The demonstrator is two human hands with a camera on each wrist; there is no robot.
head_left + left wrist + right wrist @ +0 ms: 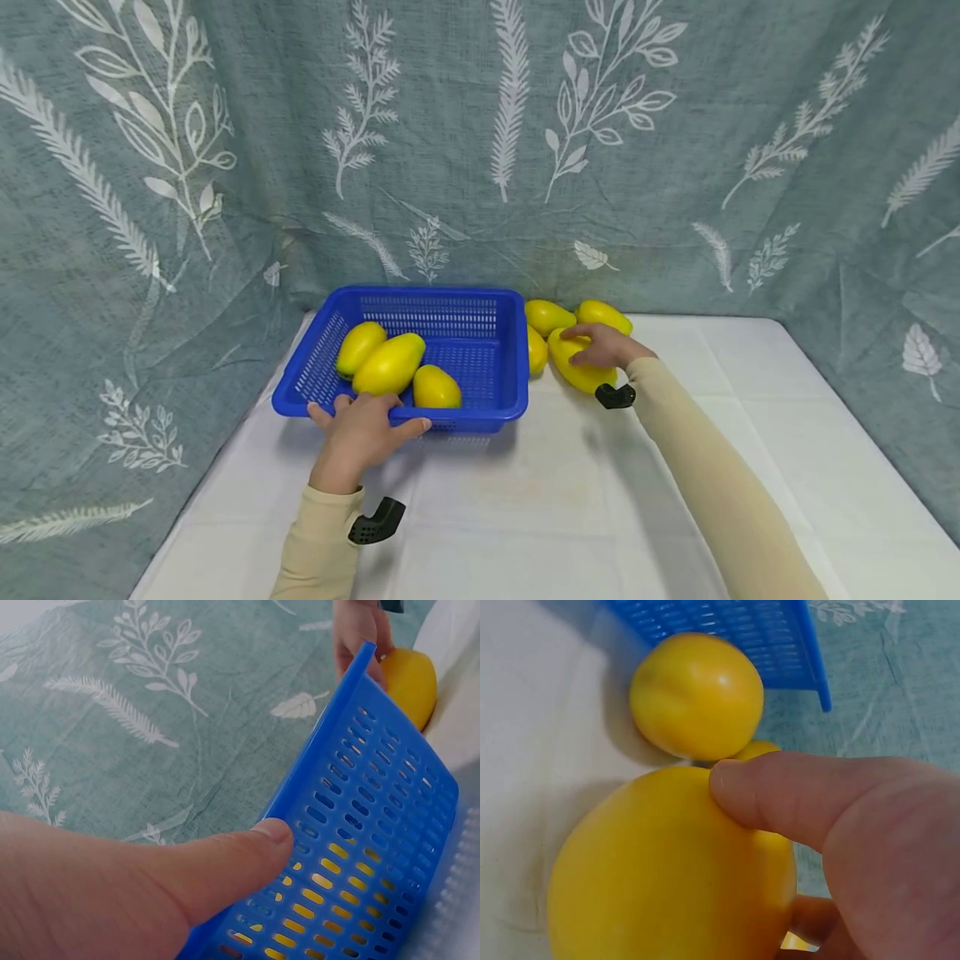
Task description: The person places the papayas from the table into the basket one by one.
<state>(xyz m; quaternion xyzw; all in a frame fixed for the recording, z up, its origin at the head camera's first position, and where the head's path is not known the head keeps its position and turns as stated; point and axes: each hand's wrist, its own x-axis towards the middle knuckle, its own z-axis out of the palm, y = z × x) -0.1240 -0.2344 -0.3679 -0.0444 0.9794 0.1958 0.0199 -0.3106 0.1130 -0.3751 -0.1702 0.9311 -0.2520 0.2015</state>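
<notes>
A blue plastic basket with slotted walls holds three yellow oval fruits, mango- or papaya-like, one of them a long fruit in the middle. My left hand grips the basket's near rim, thumb on the outer wall and fingers over the edge. To the right of the basket, my right hand holds a large yellow fruit from above. Its thumb lies on the near side in the right wrist view, while the other fingers are mostly hidden behind the fruit.
Two yellow fruits, a left one and a right one, lie by the back edge. Another fruit sits against the basket's right side. A white cloth covers the table; a green leaf-patterned curtain hangs behind.
</notes>
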